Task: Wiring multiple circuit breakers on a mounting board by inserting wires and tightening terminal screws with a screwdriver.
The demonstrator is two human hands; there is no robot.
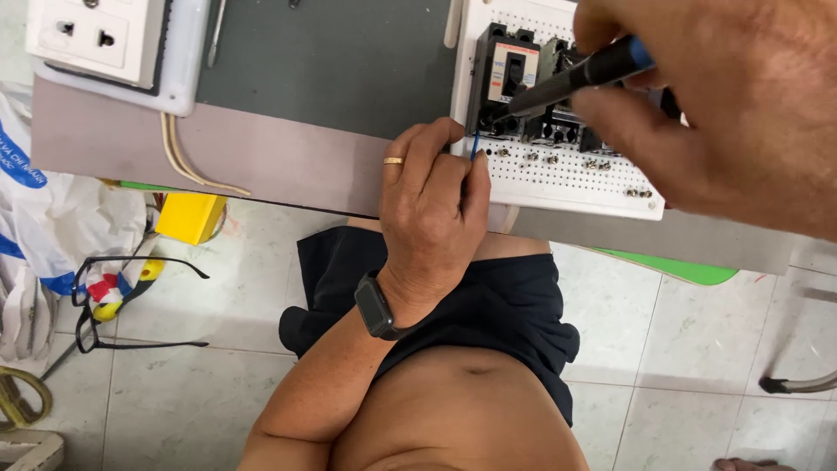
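Note:
My left hand point(433, 214) pinches a thin blue wire point(474, 149) and holds its end up at the bottom terminal of a black circuit breaker point(503, 83). The breaker sits on a white perforated panel point(567, 179) at the table edge. My right hand point(719, 105) grips a screwdriver with a blue and black handle point(580, 77); its tip points at the breaker's lower terminal. A ring and a dark wristwatch point(377, 305) are on my left hand and wrist.
A white wall socket on a plate point(100, 39) with cream cables point(187, 166) lies on the grey table point(261, 148) at top left. Below, on the tiled floor: a yellow box point(189, 218), plastic bags point(52, 218), black eyeglasses point(131, 305). A chair leg point(798, 384) stands at right.

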